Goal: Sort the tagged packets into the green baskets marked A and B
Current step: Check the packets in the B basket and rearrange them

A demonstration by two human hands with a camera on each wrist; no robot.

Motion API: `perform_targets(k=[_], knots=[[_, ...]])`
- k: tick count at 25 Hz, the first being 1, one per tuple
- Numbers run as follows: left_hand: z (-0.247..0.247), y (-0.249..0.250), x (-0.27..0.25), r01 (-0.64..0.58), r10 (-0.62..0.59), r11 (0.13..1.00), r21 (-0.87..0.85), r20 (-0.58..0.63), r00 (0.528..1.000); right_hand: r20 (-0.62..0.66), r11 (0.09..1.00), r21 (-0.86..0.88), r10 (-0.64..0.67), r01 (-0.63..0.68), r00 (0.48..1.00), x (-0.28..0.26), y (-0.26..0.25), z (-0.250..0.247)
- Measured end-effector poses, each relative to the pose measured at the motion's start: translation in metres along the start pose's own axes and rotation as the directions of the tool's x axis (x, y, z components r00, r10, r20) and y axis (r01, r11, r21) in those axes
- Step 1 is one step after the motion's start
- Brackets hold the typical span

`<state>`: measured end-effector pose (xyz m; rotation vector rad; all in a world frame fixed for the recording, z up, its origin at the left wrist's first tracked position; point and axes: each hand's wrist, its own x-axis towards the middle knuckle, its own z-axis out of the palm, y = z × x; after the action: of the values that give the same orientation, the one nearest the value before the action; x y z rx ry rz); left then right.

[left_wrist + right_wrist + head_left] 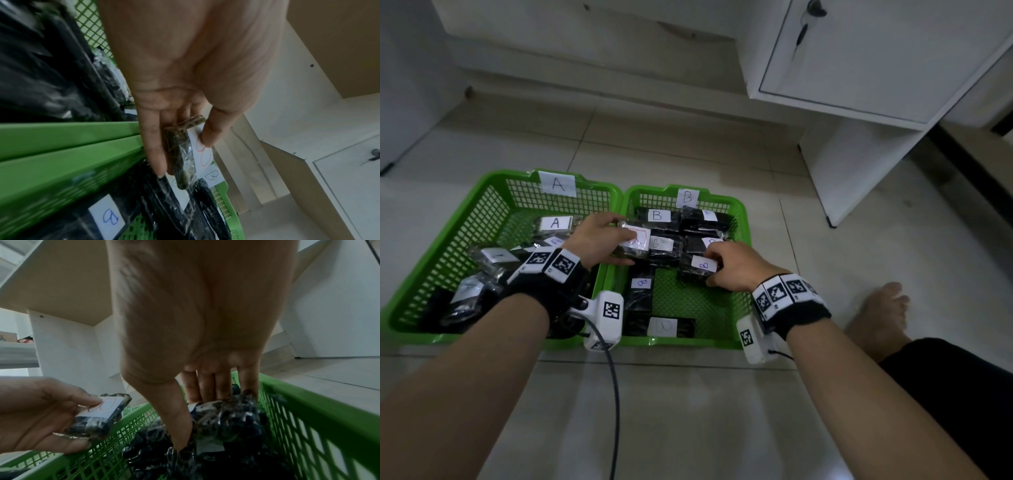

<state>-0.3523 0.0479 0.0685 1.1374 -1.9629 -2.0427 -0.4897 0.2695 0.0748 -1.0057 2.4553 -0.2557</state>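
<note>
Here, two green baskets (pixel 616 202), each hand (pixel 599 236) gripping one packet (pixel 633 243).

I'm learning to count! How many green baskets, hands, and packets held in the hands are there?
Green baskets: 2 (basket A, basket B)
Hands: 2 (left hand, right hand)
Held packets: 2 (red-lettered packet in the left hand, blue-lettered packet in the right hand)
Total: 6
</note>
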Motion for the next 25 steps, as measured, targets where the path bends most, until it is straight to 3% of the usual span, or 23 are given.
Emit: perform_targets(k=[4,7,14,20,25], knots=[[-0.006,-0.015,-0.004,0.044,-0.037,0.972,-0.23,0.035,0.999,-0.053,1.0,0.021,-0.022,0.023,0.998,0.0,0.001,0.006],[-0.013,-0.02,-0.004,0.084,-0.051,0.911,-0.404,0.092,0.994,-0.176,0.997,0.051,-0.049,0.059,0.983,0.003,-0.005,0.003],[-0.016,-0.021,-0.004,0.112,-0.046,0.897,-0.427,0.163,0.986,-0.377,0.996,-0.09,-0.055,0.023,0.925,0.013,-0.006,0.002],[-0.02,-0.022,-0.002,0.098,-0.017,0.927,-0.362,0.221,0.975,-0.415,0.995,-0.072,0.03,-0.065,0.909,0.011,-0.002,-0.004],[-0.017,-0.023,-0.003,0.078,-0.013,0.926,-0.37,0.175,0.984,-0.423,0.994,-0.031,0.082,-0.104,0.903,0.023,0.0,-0.011]])
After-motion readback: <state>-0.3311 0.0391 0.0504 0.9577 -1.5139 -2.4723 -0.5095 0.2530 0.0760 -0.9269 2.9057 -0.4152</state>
